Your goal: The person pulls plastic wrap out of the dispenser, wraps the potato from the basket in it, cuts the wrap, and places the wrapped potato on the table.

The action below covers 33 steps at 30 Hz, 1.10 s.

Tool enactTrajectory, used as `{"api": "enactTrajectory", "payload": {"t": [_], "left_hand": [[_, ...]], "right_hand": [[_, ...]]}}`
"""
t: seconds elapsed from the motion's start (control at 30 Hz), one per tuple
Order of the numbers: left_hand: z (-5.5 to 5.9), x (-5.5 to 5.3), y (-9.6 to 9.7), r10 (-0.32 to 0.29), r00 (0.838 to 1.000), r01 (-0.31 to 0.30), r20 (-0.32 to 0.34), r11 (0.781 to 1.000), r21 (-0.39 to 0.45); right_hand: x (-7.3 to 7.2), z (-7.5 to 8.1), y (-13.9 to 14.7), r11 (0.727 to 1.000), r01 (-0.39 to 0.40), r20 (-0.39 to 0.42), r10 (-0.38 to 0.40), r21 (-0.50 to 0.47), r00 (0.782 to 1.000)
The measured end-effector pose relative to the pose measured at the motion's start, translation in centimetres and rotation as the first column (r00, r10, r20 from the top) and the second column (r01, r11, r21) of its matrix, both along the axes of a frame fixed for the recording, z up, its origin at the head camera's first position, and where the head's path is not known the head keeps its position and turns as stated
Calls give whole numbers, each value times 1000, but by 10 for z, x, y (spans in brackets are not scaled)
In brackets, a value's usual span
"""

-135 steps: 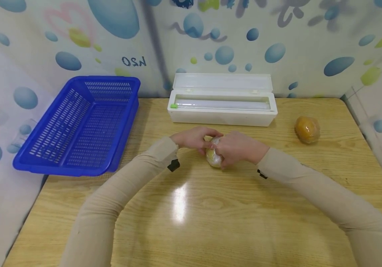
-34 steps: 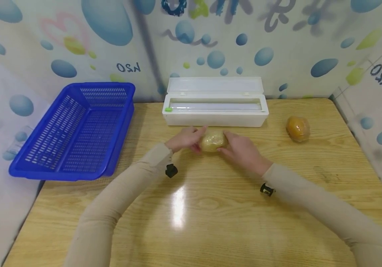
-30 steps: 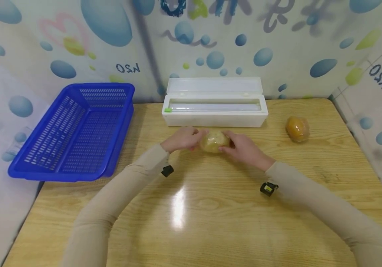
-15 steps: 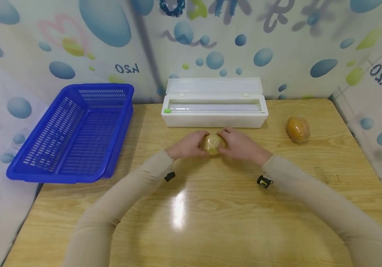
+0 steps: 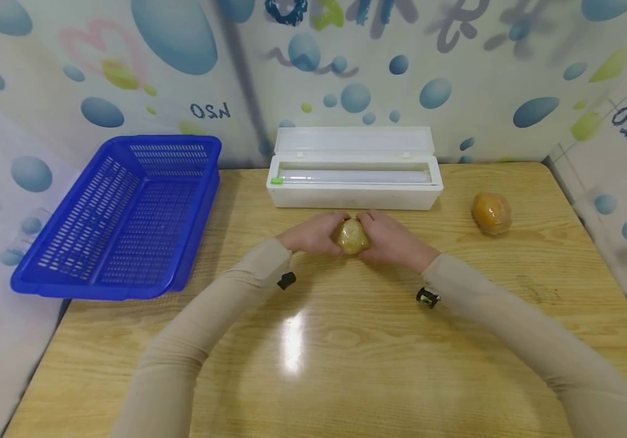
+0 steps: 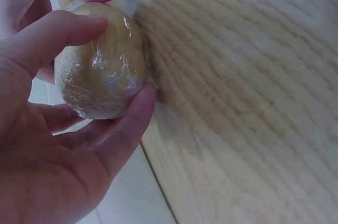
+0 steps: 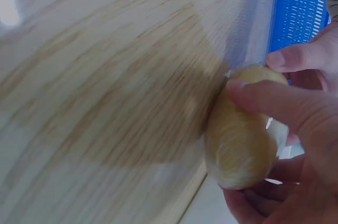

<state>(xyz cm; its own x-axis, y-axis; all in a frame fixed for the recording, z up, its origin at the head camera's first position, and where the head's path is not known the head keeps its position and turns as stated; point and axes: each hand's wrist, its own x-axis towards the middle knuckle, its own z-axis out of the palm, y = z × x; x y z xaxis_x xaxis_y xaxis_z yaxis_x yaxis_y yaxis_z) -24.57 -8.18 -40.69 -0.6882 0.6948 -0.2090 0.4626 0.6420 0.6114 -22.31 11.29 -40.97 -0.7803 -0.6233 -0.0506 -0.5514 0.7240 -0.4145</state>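
In the head view a pale yellow-brown potato (image 5: 353, 236), tightly wrapped in clear cling film, is between both hands just in front of the white box. My left hand (image 5: 318, 234) grips its left side, thumb on the near side and fingers curled beyond. Its right side is held by my right hand (image 5: 392, 240) in the same way. The left wrist view shows crinkled, glossy film on the potato (image 6: 103, 71), with fingertips on its surface. In the right wrist view the potato (image 7: 240, 139) looks oval and smooth; the thumb lies over it. Much of its underside is hidden by fingers.
A white cling-film dispenser (image 5: 354, 196) with raised lid stands against the back wall, its roll inside and a green slider at left. A blue slotted basket (image 5: 193, 243) stands at left. A film-wrapped orange-coloured round fruit (image 5: 491, 213) lies at right on the wooden table (image 5: 379, 365).
Earlier my fingers worked at the film on the potato; then it lay lengthwise between my hands. Now it is turned end-on, and both hands have closed in around it. Basket, dispenser and orange fruit stay put.
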Motion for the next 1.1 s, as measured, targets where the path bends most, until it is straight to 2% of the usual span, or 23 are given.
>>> {"api": "enactTrajectory", "payload": {"t": [0.27, 0.5, 0.57, 0.7, 0.8, 0.87, 1.1], "left_hand": [[3, -3, 3, 4, 998, -4, 57, 1000, 3], [2, -3, 5, 1, 997, -4, 72, 999, 36], [0, -3, 8, 7, 998, -10, 68, 999, 39], [-2, -1, 14, 40, 999, -39, 28, 998, -48], [1, 0, 20, 51, 999, -51, -4, 986, -159], [2, 0, 22, 45, 999, -47, -12, 978, -204], [5, 0, 22, 30, 1000, -31, -6, 974, -224]], "right_hand": [[-7, 3, -4, 999, 45, 108, -45, -3, 993], [-12, 6, -7, 999, 48, 125, -48, 7, 991], [-12, 6, -7, 998, 68, 152, -68, 1, 986], [-11, 5, -8, 994, 113, 219, -109, -2, 970], [-9, 5, -8, 990, 140, 263, -134, -4, 955], [-9, 6, -8, 988, 156, 279, -150, -1, 948], [-9, 3, -5, 986, 163, 303, -144, -36, 942]]}}
